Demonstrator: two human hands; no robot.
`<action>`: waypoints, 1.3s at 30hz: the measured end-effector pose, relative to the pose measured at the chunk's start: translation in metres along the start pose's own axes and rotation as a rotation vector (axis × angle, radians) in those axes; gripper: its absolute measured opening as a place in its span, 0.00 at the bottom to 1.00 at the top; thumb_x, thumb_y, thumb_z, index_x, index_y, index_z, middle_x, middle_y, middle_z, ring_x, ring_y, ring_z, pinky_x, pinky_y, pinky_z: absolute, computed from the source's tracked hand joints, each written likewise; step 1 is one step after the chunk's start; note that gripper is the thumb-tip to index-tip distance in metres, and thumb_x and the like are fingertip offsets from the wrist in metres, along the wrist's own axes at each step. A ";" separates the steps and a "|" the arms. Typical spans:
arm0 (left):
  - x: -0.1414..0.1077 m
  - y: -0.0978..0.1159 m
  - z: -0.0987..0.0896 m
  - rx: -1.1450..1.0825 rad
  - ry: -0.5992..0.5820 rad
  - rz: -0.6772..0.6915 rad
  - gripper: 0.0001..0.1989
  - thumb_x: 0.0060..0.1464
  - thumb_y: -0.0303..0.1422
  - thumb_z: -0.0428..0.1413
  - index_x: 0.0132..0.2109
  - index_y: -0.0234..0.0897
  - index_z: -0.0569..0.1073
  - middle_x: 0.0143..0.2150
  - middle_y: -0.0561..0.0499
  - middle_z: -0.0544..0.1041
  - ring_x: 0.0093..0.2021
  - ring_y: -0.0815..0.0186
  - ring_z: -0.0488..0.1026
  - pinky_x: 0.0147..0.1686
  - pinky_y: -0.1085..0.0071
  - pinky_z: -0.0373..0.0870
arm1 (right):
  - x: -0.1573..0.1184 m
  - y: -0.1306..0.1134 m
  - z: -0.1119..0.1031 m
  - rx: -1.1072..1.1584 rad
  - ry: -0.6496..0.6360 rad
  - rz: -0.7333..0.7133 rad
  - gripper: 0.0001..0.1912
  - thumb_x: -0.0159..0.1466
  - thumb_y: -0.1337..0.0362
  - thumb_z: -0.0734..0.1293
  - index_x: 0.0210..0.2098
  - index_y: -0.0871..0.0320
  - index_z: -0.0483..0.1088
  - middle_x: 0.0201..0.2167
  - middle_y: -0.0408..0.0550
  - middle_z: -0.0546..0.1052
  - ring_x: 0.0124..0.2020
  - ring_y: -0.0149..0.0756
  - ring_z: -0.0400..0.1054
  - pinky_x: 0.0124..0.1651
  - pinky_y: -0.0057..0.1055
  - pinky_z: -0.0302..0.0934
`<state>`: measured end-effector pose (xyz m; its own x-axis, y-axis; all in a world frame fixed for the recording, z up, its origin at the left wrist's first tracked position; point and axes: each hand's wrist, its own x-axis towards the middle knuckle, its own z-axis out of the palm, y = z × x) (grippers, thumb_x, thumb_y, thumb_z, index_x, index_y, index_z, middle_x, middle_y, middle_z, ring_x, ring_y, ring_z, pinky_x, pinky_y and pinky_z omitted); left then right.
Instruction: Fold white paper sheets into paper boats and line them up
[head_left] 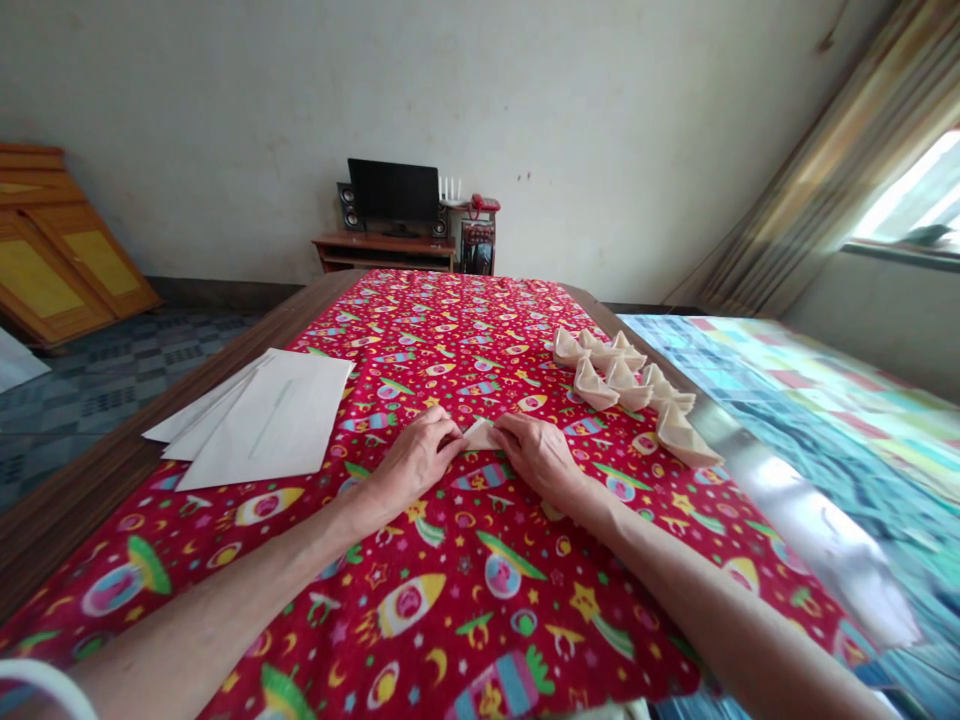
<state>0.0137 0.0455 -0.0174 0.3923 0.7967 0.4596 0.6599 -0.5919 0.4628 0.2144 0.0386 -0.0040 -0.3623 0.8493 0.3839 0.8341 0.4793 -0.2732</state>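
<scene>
A small piece of folded cream paper [478, 435] sits between my two hands over the middle of the table. My left hand [421, 447] pinches its left end with closed fingers. On the opposite end, the fingers of my right hand [538, 455] are pressed together on the paper. Much of the paper is hidden by my fingers. To the right stand several folded paper boats [632, 385], cream coloured and grouped in loose rows. Several flat sheets of paper [281, 425] lie fanned in a pile on the left.
A red patterned cloth [420, 560] covers most of the wooden table [247, 350]. Beyond its far edge are a monitor [394, 192] and a red telephone [480, 205]. A bed [795, 420] adjoins on the right; a wooden cabinet [64, 250] stands left.
</scene>
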 end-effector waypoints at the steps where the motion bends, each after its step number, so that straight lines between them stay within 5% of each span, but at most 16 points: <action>1: 0.000 0.000 0.000 0.011 0.007 0.000 0.07 0.56 0.31 0.53 0.31 0.35 0.71 0.32 0.52 0.67 0.33 0.68 0.68 0.35 0.71 0.66 | 0.002 -0.001 -0.001 -0.039 -0.019 0.008 0.13 0.66 0.60 0.59 0.28 0.57 0.67 0.24 0.42 0.72 0.24 0.28 0.62 0.27 0.25 0.44; 18: -0.001 -0.003 -0.002 0.098 -0.001 -0.010 0.07 0.55 0.27 0.54 0.28 0.35 0.68 0.32 0.50 0.65 0.35 0.65 0.67 0.37 0.68 0.68 | 0.015 -0.003 -0.004 -0.177 -0.140 0.039 0.11 0.66 0.57 0.61 0.32 0.56 0.69 0.32 0.45 0.76 0.31 0.32 0.68 0.29 0.27 0.45; 22: -0.004 0.008 -0.004 0.190 -0.005 0.055 0.04 0.58 0.26 0.51 0.36 0.36 0.69 0.36 0.49 0.67 0.39 0.63 0.67 0.41 0.66 0.67 | 0.015 -0.003 -0.005 -0.178 -0.146 0.031 0.11 0.66 0.57 0.60 0.33 0.56 0.69 0.31 0.45 0.76 0.31 0.32 0.68 0.29 0.27 0.46; 29: -0.012 0.037 -0.015 0.323 -0.204 0.312 0.15 0.60 0.24 0.47 0.52 0.40 0.67 0.48 0.48 0.70 0.49 0.60 0.63 0.49 0.62 0.62 | 0.016 -0.003 -0.005 -0.168 -0.159 0.041 0.12 0.66 0.57 0.60 0.33 0.56 0.69 0.33 0.45 0.77 0.33 0.32 0.69 0.30 0.26 0.48; 39: -0.014 0.044 -0.015 0.411 -0.294 0.198 0.23 0.55 0.19 0.43 0.56 0.38 0.65 0.50 0.47 0.68 0.49 0.60 0.63 0.47 0.65 0.66 | 0.016 -0.002 -0.001 -0.199 -0.127 0.048 0.13 0.66 0.57 0.59 0.32 0.56 0.69 0.30 0.44 0.76 0.31 0.31 0.68 0.29 0.26 0.48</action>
<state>0.0273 0.0063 0.0077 0.6583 0.7102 0.2495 0.7283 -0.6848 0.0277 0.2077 0.0506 0.0039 -0.3592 0.8970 0.2576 0.9125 0.3954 -0.1045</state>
